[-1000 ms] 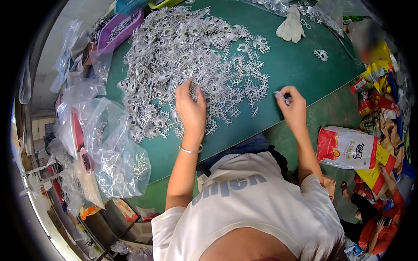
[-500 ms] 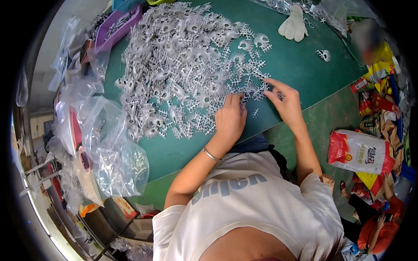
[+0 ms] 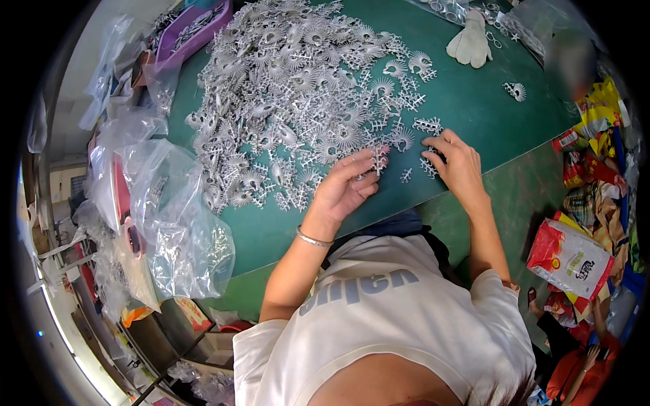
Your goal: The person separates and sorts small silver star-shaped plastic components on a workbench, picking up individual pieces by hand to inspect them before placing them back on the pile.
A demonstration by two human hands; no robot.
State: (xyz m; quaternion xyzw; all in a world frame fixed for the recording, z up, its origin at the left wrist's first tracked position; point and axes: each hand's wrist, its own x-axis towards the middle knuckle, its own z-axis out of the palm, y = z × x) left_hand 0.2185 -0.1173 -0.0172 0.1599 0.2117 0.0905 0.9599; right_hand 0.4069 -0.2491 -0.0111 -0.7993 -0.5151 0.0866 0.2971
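1. Here, the left hand (image 3: 347, 188) has its fingers curled in, with thumb and fingertips closed around a silver branched piece (image 3: 378, 162) held just above the near edge of the pile.
2. The right hand (image 3: 462, 164) is half open, its thumb and forefinger curved apart; the fingertips are at a dark-and-silver piece (image 3: 428, 168), but whether they grip it or only touch it cannot be told.
3. Just beyond those fingertips, a flat toothed piece (image 3: 428, 125) lies on the green table (image 3: 501, 128); a small branched bit (image 3: 406, 175) lies between the hands.
4. The big pile (image 3: 284, 88) of fan-shaped and branched silver pieces spreads over the table, ahead of the left hand and to its left.
5. The purple bin (image 3: 177, 49) at the upper left holds slim grey parts.
6. Clear plastic bags (image 3: 179, 223) hang at the table's left side; glints make their contents hard to read.
7. Pieces deep in the pile overlap too closely to separate, its top end meets the picture's edge, and a person in orange (image 3: 588, 375) at the lower right is partly cut off.
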